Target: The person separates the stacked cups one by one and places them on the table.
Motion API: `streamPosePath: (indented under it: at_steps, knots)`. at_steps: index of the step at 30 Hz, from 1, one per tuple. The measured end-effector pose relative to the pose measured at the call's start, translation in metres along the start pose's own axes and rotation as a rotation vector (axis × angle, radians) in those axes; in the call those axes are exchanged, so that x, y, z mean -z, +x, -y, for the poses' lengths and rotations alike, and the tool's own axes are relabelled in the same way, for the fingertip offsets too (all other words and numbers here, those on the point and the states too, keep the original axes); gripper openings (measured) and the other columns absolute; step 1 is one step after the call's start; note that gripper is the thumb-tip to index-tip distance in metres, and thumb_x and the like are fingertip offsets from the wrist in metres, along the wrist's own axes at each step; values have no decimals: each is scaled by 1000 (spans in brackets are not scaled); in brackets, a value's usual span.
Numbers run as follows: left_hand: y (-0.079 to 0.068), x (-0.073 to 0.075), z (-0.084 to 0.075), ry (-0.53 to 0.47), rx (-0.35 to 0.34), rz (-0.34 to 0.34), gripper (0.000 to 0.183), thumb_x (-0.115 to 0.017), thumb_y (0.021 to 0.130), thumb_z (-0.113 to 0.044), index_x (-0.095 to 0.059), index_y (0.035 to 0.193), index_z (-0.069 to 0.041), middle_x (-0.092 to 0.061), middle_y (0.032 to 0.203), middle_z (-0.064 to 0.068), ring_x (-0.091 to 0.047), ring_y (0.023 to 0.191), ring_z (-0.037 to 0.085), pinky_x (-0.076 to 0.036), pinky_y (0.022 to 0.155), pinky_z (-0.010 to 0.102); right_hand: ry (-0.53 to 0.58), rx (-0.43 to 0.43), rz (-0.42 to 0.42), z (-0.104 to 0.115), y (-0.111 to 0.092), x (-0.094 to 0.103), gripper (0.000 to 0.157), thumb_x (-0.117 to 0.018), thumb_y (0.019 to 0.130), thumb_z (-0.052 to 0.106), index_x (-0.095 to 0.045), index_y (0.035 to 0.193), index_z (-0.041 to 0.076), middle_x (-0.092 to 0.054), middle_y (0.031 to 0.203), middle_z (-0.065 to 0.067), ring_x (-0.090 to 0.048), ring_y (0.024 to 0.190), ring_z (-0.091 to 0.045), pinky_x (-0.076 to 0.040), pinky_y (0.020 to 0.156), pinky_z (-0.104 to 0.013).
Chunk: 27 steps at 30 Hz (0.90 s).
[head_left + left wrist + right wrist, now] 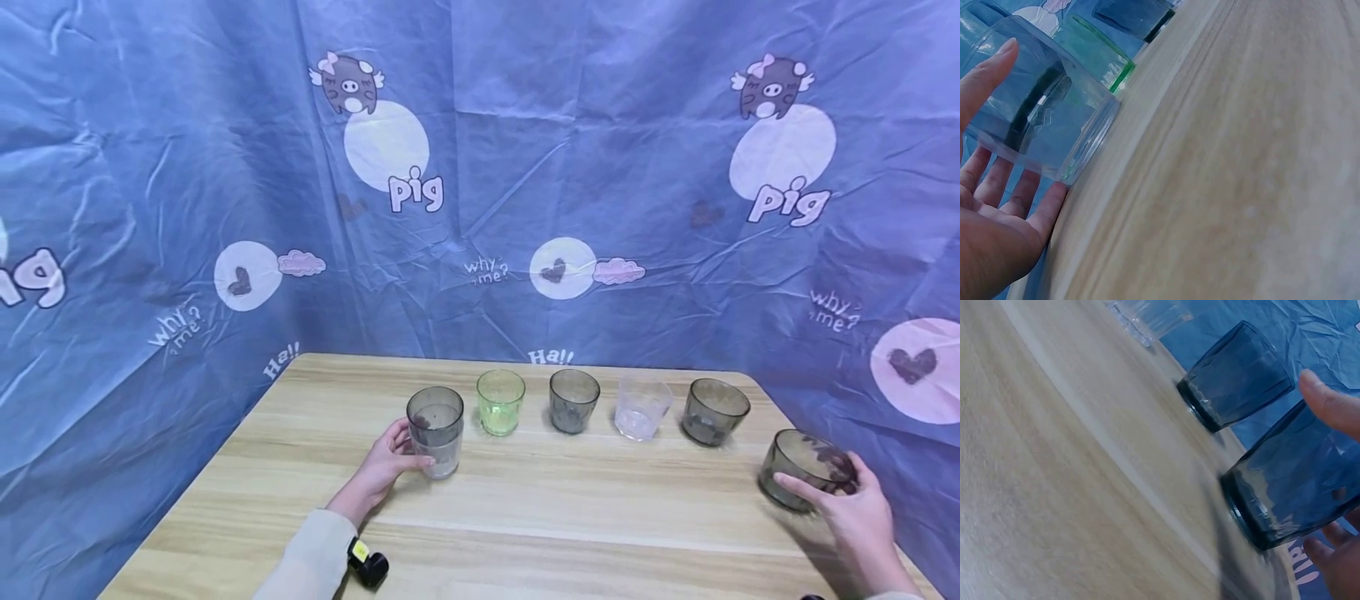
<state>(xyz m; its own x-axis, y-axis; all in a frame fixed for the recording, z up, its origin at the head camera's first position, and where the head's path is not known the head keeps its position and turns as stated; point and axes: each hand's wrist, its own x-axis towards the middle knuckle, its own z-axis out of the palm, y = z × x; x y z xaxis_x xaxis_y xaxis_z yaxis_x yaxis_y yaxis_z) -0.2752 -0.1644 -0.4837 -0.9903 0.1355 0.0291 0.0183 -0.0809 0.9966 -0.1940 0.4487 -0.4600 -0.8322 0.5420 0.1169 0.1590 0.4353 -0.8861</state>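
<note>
My left hand (pixel 384 462) is round a clear glass (pixel 442 458), thumb on the near side and fingers on the far side. A smoky dark glass (pixel 435 410) is nested in its top, and the dark base shows through the clear wall in the left wrist view. At the table's right side my right hand (pixel 855 504) grips a wide dark glass (pixel 787 482) between thumb and fingers. In the right wrist view that dark glass (pixel 1291 481) stands with its base at the tabletop, slightly tilted or upright, I cannot tell.
Along the back of the wooden table (pixel 525 508) stand a green glass (pixel 501 408), a dark glass (pixel 573 408), a clear glass (pixel 641 412) and another dark glass (pixel 712 417). A blue printed cloth (pixel 480 208) hangs behind and at the sides.
</note>
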Motion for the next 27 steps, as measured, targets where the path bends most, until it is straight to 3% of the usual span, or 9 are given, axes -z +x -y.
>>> streamPosePath:
  at_steps: [2,5,8,12,17,19,22,27]
  knots:
    - [1,0,1,-1,1,3,79,-76,70,12,-42,142,4,-53,138,22,-51,125,34,-42,107,47,22,7,2,4,0,2,111,-79,85,24,2,160,11,-11,164,-11,-12,144,-6,-10,115,-15]
    - [2,0,2,-6,0,4,78,-76,71,12,-42,141,4,-54,137,22,-52,123,32,-44,104,42,80,39,-14,11,0,5,111,-78,86,17,6,159,11,-16,162,-1,-15,141,1,-15,107,-4]
    - [3,1,3,-6,-4,3,78,-76,70,12,-42,140,4,-55,135,20,-53,121,30,-46,102,40,68,89,-35,17,0,7,110,-78,86,15,3,159,12,-19,161,1,-16,139,3,-13,106,-3]
    - [2,1,3,0,-8,4,79,-76,70,12,-42,141,5,-56,135,20,-54,120,30,-47,101,38,3,147,-74,26,-1,9,108,-79,85,19,-2,160,10,-13,165,-9,-11,142,-1,-5,116,-15]
    - [2,1,3,4,-12,5,80,-77,70,11,-42,141,5,-55,135,21,-54,120,30,-46,102,40,-26,163,-109,48,-7,5,107,-81,82,23,-9,160,14,-17,165,-4,-13,147,-17,-6,121,-36]
    - [2,1,3,6,-10,2,80,-77,70,11,-42,141,5,-55,136,21,-54,120,30,-46,102,41,-7,165,-109,59,-9,1,106,-82,81,22,-11,160,17,-20,164,-2,-16,147,-20,-8,121,-36]
    - [2,1,3,6,-9,-1,80,-77,69,11,-42,141,5,-56,135,21,-54,120,30,-46,102,41,17,185,-99,72,-14,-8,103,-81,82,19,-14,160,20,-26,161,0,-22,142,-15,-12,120,-31]
    - [2,1,3,7,-8,0,80,-77,70,12,-41,141,5,-55,136,22,-54,121,31,-46,102,41,44,260,-58,89,-20,-27,101,-80,83,16,-16,160,19,-30,159,-7,-24,140,-11,-13,119,-26]
